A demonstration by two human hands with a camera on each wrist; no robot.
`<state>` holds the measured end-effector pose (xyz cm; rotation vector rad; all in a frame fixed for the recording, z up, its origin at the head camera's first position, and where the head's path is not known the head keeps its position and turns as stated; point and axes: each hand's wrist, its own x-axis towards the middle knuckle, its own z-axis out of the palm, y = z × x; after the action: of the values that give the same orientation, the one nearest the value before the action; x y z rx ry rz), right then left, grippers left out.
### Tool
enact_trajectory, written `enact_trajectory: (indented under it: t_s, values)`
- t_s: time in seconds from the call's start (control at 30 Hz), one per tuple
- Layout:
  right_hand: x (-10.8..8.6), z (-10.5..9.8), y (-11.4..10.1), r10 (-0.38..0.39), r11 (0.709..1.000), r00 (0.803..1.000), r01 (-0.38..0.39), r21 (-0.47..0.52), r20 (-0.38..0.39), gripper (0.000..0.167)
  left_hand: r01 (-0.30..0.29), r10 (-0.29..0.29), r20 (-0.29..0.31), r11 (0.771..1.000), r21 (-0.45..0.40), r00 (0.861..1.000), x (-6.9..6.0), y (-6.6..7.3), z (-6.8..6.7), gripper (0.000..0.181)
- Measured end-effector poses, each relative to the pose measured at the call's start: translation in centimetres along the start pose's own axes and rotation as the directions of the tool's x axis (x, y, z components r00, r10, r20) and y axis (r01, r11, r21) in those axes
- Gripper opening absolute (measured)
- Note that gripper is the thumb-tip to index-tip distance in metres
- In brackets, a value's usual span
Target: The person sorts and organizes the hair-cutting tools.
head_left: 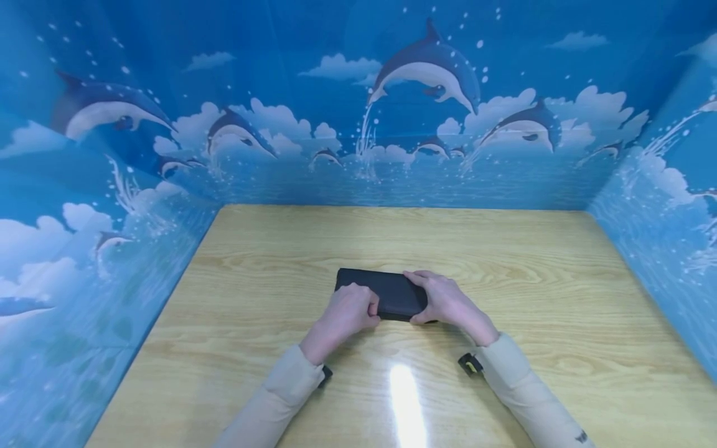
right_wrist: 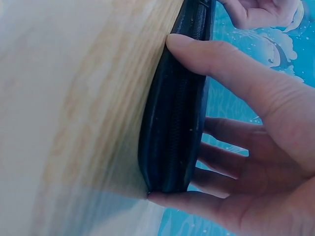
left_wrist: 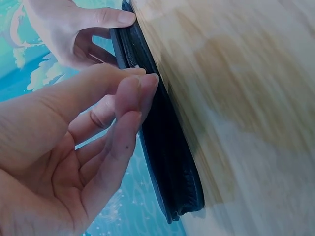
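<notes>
A black zippered wallet (head_left: 394, 287) lies flat near the middle of the table, its long zipper edge facing me. My left hand (head_left: 348, 309) is at its near edge, left of centre. In the left wrist view, thumb and fingertips pinch together at the zipper, where a bit of the metal zipper pull (left_wrist: 137, 67) shows. Left of the pinch the wallet edge looks parted. My right hand (head_left: 446, 303) grips the right end, thumb on the near edge and fingers over the far side. The zipper teeth (right_wrist: 178, 110) there look joined in the right wrist view.
The wood-grain table (head_left: 269, 249) stretches around the wallet on all sides. Blue dolphin-printed walls (head_left: 313, 168) enclose it at the back, left and right. Black straps (head_left: 469, 364) are worn at both wrists. A bright light reflection lies on the tabletop near me.
</notes>
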<state>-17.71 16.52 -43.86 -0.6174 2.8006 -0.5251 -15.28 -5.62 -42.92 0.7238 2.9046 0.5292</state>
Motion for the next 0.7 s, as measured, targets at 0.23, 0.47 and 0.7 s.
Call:
enact_trajectory:
  t_s: [0.23, 0.47, 0.7]
  values:
    - [0.01, -0.06, -0.06, 0.000, 1.000, 1.000, 0.000, 0.000, 0.002, 0.097, -0.006, 0.006, -0.011, 1.000, -0.004, 1.000, -0.15, -0.32, 0.06, 0.038]
    - [0.05, -0.03, -0.07, 0.001, 1.000, 1.000, -0.001, 0.001, 0.007, 0.097, -0.024, 0.024, -0.013, 1.000, -0.003, 1.000, -0.13, -0.53, 0.09, 0.039]
    - [0.04, -0.08, -0.07, 0.000, 1.000, 1.000, 0.000, 0.001, 0.003, 0.097, -0.026, 0.026, 0.017, 0.999, -0.028, 1.000, -0.17, -0.82, 0.11, 0.041]
